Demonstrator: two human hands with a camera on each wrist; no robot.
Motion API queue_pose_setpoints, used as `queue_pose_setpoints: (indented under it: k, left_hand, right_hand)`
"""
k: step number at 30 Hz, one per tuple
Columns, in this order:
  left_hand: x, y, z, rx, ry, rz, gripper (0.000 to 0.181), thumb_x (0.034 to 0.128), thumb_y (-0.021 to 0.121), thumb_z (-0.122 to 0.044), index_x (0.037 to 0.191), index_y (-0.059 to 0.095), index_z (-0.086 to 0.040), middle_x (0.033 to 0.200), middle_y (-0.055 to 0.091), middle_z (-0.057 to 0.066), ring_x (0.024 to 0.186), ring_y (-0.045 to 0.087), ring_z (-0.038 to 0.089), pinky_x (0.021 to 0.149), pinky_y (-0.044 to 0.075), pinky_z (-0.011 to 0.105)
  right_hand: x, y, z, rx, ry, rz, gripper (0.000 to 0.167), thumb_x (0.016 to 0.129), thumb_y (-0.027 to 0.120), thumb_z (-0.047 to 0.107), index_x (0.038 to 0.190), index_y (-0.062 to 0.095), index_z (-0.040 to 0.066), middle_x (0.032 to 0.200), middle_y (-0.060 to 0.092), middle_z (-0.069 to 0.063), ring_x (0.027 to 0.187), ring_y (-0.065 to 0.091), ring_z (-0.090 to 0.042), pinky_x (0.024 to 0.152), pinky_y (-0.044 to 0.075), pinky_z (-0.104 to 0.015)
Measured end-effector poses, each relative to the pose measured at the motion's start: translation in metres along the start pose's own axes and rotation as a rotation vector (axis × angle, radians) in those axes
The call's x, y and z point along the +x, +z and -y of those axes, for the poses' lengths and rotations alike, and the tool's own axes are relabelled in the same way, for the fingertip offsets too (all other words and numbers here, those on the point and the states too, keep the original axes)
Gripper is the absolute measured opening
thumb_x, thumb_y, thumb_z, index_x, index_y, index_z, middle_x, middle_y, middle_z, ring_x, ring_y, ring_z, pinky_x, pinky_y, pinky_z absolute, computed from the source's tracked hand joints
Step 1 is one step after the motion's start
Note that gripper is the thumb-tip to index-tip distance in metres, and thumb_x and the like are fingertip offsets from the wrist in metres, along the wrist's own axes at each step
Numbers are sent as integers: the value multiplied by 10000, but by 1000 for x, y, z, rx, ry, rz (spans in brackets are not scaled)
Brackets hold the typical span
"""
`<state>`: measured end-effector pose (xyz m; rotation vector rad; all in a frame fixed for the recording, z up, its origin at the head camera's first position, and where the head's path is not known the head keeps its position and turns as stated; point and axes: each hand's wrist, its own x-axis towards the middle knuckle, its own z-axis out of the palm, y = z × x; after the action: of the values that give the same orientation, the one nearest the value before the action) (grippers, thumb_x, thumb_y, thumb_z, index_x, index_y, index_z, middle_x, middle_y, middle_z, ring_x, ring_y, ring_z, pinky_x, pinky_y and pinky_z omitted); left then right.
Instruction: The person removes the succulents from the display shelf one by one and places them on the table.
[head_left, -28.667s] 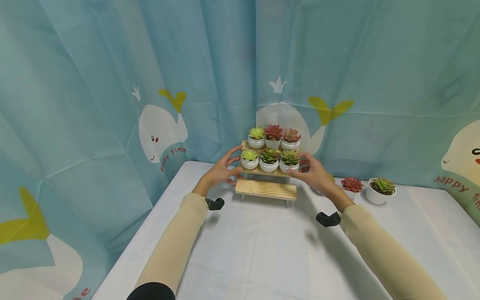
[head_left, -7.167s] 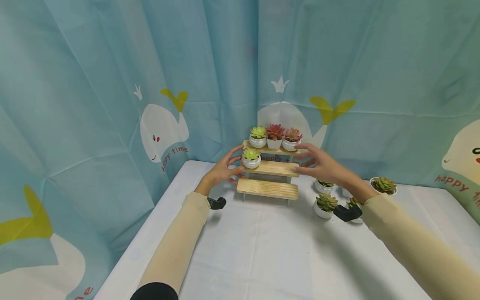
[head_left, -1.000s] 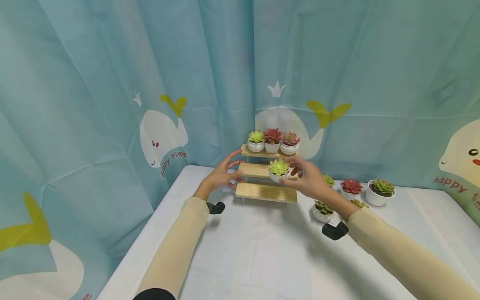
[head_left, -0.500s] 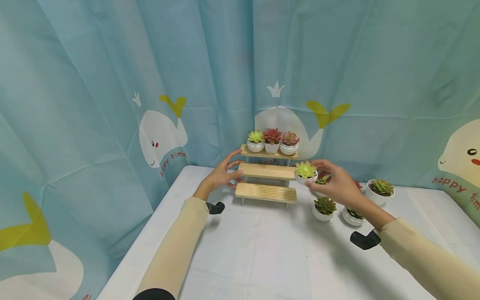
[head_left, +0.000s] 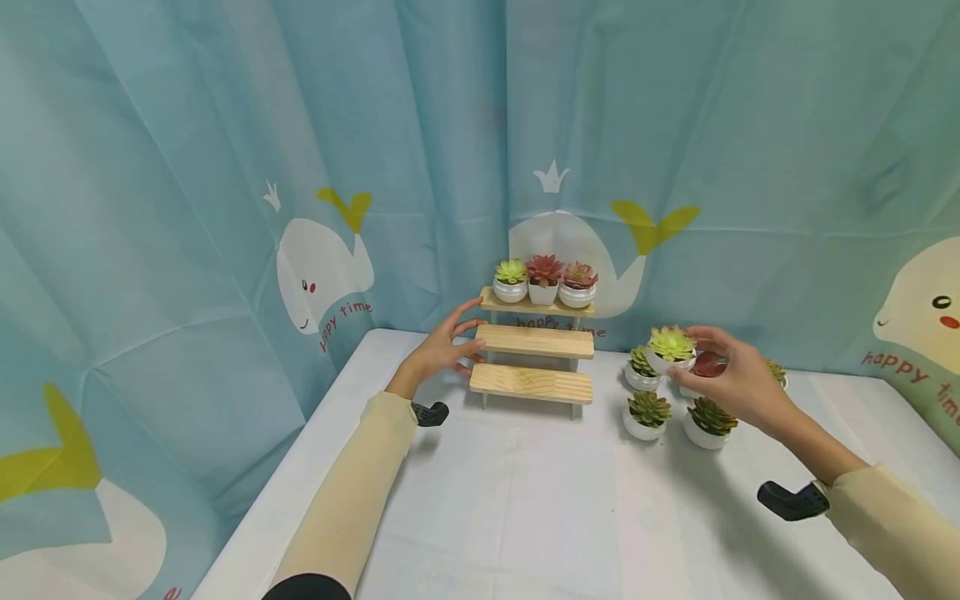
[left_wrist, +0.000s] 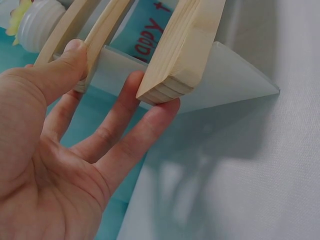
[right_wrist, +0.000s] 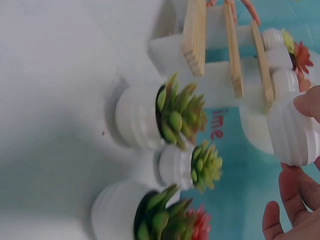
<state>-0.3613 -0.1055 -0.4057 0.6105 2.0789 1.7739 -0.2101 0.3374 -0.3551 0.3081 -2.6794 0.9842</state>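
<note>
My left hand (head_left: pixel 442 350) holds the left ends of the three-step wooden stand (head_left: pixel 534 382); in the left wrist view its thumb lies on one step (left_wrist: pixel 107 32) and fingertips touch the lowest step's end (left_wrist: pixel 175 75). My right hand (head_left: pixel 738 379) pinches a white pot with a light green succulent (head_left: pixel 671 346), raised above the potted plants on the right. In the right wrist view that white pot (right_wrist: pixel 290 131) sits between thumb and fingers. On the top step stand a light green plant (head_left: pixel 511 279), a red one (head_left: pixel 543 279) and a reddish one (head_left: pixel 578 284).
On the white table (head_left: pixel 555 500), right of the stand, are green succulents in white pots (head_left: pixel 647 415) (head_left: pixel 708 422) (head_left: pixel 642 368). A red one (head_left: pixel 708 364) and another green one (head_left: pixel 777 372) are partly hidden by my right hand. A blue curtain (head_left: pixel 420 167) hangs behind.
My right hand has carried the light green plant from the middle step rightward, off the stand and over the other pots. The middle step now holds no plants. My left hand has stayed put.
</note>
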Motion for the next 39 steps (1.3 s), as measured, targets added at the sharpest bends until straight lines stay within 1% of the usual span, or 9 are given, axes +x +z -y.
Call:
queue_pose_setpoints:
  k: [8, 15, 19, 26, 31, 32, 35, 37, 39]
  left_hand:
    - [2, 0, 0, 11, -8, -12, 758, 1032, 654, -171, 1611, 251, -448, 1650, 317, 83, 986, 716, 367, 760, 598, 549]
    - [2, 0, 1, 3, -10, -12, 752, 1037, 648, -171, 1612, 250, -446, 1648, 317, 81, 1062, 671, 477, 777, 593, 559]
    - [2, -1, 2, -4, -13, -7, 755, 1038, 646, -172, 1615, 242, -444, 1652, 310, 83, 1056, 673, 467, 805, 578, 599]
    - [2, 0, 0, 0, -10, -12, 751, 1035, 654, -178, 1604, 256, -465, 1642, 329, 65, 1006, 698, 415, 812, 571, 618]
    - [3, 0, 1, 5, -3, -10, 752, 1036, 652, -176, 1607, 253, -460, 1640, 332, 67, 1018, 691, 437, 794, 575, 617]
    - [3, -1, 1, 5, -1, -9, 752, 1037, 650, -174, 1608, 252, -457, 1642, 330, 72, 1016, 693, 432, 791, 577, 615]
    - [2, -1, 1, 4, 7, -1, 749, 1044, 637, -166, 1613, 242, -452, 1651, 311, 95, 1016, 699, 413, 789, 579, 612]
    - [2, -2, 2, 0, 9, 0, 743, 1046, 632, -166, 1612, 245, -451, 1653, 306, 102, 1004, 707, 386, 786, 579, 611]
    - [2, -2, 2, 1, 13, 3, 740, 1051, 624, -163, 1615, 240, -447, 1657, 296, 110, 1006, 709, 374, 786, 579, 614]
  right_hand:
    - [-18, -16, -22, -33, 37, -44, 655, 925, 802, 299, 1440, 514, 16, 1075, 686, -185, 821, 553, 54, 596, 470, -252]
    - [-38, -31, -42, -49, 119, -63, 676, 931, 792, 311, 1447, 496, -10, 1143, 658, -254, 845, 473, 161, 608, 457, -194]
    - [-48, -36, -55, -70, 138, -80, 688, 931, 792, 301, 1451, 488, -31, 1191, 647, -313, 851, 435, 205, 606, 434, -161]
    - [-63, -43, -71, -98, 178, -135, 690, 900, 822, 324, 1408, 511, -24, 1035, 700, -15, 808, 457, 216, 582, 435, -165]
    - [-72, -41, -79, -81, 214, -154, 746, 917, 806, 316, 1449, 459, -75, 1186, 638, -288, 808, 426, 228, 568, 439, -146]
    - [-74, -40, -80, -74, 220, -156, 754, 920, 804, 315, 1454, 450, -80, 1187, 632, -291, 808, 425, 228, 566, 442, -146]
    - [-79, -38, -86, -39, 236, -167, 732, 916, 810, 309, 1451, 462, -50, 1065, 682, 76, 807, 451, 221, 569, 447, -146]
    - [-83, -36, -90, -16, 250, -174, 720, 912, 815, 308, 1441, 468, -36, 991, 573, 309, 806, 472, 214, 574, 451, -148]
    - [-87, -34, -95, 5, 271, -177, 726, 913, 814, 310, 1443, 460, -36, 941, 456, 433, 804, 483, 212, 578, 451, -145]
